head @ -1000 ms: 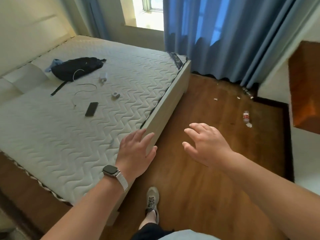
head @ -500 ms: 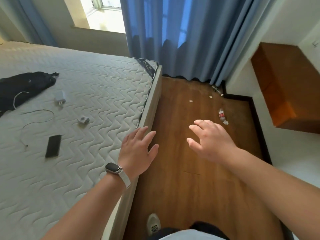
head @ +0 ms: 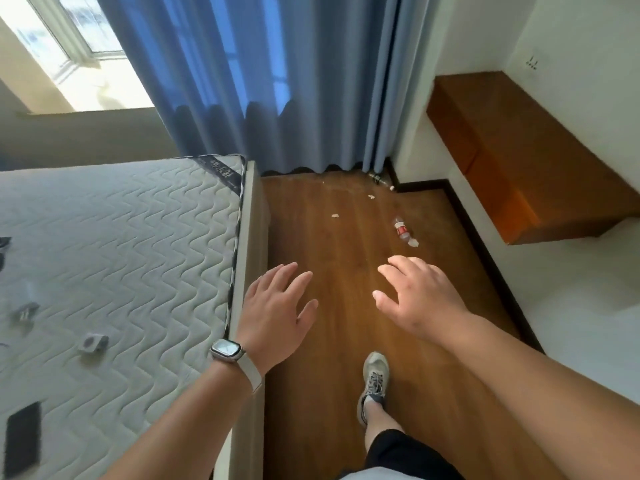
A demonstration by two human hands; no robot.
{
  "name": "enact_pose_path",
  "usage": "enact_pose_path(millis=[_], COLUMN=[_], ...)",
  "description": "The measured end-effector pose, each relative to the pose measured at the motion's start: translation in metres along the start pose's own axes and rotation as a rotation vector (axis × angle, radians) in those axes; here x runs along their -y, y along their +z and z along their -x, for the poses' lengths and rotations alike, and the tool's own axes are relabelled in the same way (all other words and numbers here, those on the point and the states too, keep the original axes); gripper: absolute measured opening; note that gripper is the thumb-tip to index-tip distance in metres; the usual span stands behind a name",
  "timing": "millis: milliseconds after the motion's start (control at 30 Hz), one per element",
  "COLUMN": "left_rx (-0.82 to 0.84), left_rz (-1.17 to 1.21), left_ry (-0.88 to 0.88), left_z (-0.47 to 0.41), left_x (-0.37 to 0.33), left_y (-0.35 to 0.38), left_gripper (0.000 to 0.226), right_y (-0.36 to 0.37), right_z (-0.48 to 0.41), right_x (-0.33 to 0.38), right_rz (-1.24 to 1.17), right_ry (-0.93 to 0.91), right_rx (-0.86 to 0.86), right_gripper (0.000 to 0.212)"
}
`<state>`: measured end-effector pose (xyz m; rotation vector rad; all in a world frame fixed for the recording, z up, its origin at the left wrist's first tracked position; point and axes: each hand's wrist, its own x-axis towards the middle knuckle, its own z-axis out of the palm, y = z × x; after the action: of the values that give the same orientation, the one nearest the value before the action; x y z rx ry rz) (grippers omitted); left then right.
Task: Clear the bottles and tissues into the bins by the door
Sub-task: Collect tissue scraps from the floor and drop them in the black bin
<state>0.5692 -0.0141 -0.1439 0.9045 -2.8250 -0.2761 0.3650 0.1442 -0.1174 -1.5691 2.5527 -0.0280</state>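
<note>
Hands [head: 346, 306] spread, empty; clear red-labelled bottle [head: 401, 230] lies beside white tissue [head: 413, 242].

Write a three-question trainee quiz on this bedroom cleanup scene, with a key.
1. True or false: the red-label bottle lies on the mattress.
2. What is the second bottle nearest? A. the curtain corner B. the phone C. the shoe
3. Fill in: the left hand and right hand are both ____ and empty.

Key: 1 false, it lies on the floor; 2 A; 3 open.
</note>
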Motion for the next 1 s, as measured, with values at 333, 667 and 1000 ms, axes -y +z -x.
enact_pose_path(millis=[333, 667, 1000], left_rx=[0.065, 0.067, 0.099], left_rz=[-0.075, -0.122, -0.096], left_ry=[0.007, 0.098, 0.205], left_z=[-0.181, -0.307, -0.418], left_x=[-0.029, -0.06, -0.053], left_y=[0.012, 0.023, 0.051], left_gripper=[0.05, 0.048, 0.045], right_y=[-0.013, -0.031, -0.033], right_z=[-0.152, -0.231, -0.286], right_x=[-0.119, -0.21, -0.253], right_rz=[-0.096, -0.117, -0.106], right_ry=[0.025, 0.097, 0.211], right_rx=[0.036, 0.032, 0.067], right_gripper=[0.055, 0.053, 0.055])
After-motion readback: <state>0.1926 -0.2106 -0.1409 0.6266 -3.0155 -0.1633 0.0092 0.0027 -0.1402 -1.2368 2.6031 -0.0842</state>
